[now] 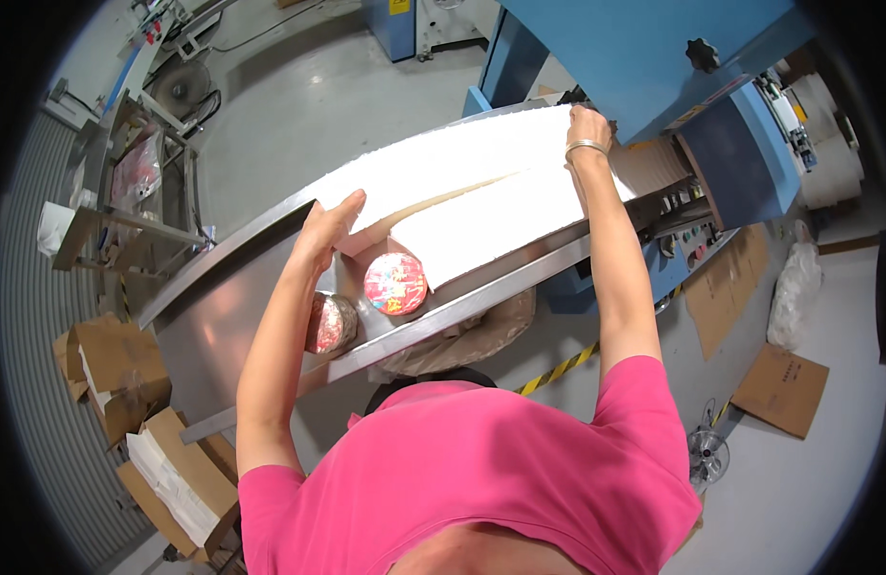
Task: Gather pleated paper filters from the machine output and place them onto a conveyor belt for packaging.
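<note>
Two long white stacks of what looks like paper lie side by side on a slanted metal tray: a far stack (443,158) and a near stack (500,225). A narrow gap opens between them toward the left. My left hand (330,228) grips the left end of the far stack, thumb stretched along it and the other fingers partly hidden. At its right end, beside the blue machine, my right hand (589,132) curls its fingers over the far stack. Near my left forearm stand a round roll with a pink patterned end (396,284) and a second patterned roll (333,322).
The metal tray (213,311) has a raised rim. A blue machine (644,67) rises at the far right. Open cardboard boxes (127,369) stand at lower left, near a metal rack (184,182). Flat cardboard (780,391) and a small fan (708,455) are on the right.
</note>
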A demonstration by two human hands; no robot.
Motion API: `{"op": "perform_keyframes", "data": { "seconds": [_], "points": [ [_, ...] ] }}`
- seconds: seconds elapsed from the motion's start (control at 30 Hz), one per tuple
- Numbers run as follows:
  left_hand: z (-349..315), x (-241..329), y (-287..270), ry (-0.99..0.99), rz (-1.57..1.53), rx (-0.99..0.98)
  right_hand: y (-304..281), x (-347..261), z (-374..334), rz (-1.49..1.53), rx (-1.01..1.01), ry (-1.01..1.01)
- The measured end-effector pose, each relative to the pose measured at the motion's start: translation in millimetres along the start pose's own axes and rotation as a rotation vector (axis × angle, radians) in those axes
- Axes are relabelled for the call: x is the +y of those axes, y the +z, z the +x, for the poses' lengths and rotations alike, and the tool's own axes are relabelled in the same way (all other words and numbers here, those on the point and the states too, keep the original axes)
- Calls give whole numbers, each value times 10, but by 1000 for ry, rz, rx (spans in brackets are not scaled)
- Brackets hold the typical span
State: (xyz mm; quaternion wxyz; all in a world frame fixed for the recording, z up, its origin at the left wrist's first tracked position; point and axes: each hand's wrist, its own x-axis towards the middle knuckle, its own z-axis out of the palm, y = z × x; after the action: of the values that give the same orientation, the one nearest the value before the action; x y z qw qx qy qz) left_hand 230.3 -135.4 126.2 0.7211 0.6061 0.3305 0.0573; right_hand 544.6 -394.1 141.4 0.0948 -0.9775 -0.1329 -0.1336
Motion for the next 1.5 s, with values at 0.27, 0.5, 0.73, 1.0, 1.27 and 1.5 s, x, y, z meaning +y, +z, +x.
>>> {"op": "perform_keyframes", "data": {
  "seconds": [0.27, 0.5, 0.73, 1.0, 1.27, 1.5],
  "points": [
    [15, -19, -27, 13, -1, -53, -182, 18, -37, 113, -109, -63],
    [159, -132, -136, -122, -30, 148, -97, -107, -95, -262, -239, -235],
    [-22, 67, -67, -72, 161, 59, -165, -380, -342, -141, -233, -199],
    [-417, -213, -1359, -4, -71, 73, -159, -1623, -1144, -103, -257, -285],
    [-1076, -279, -2830, -37, -5, 172, -268, -2820, -2108, 36, -373, -368],
    [-1089, -285, -2978, 28, 132, 51, -574, -2784, -2177, -16, -619, -223]
  ]
}}
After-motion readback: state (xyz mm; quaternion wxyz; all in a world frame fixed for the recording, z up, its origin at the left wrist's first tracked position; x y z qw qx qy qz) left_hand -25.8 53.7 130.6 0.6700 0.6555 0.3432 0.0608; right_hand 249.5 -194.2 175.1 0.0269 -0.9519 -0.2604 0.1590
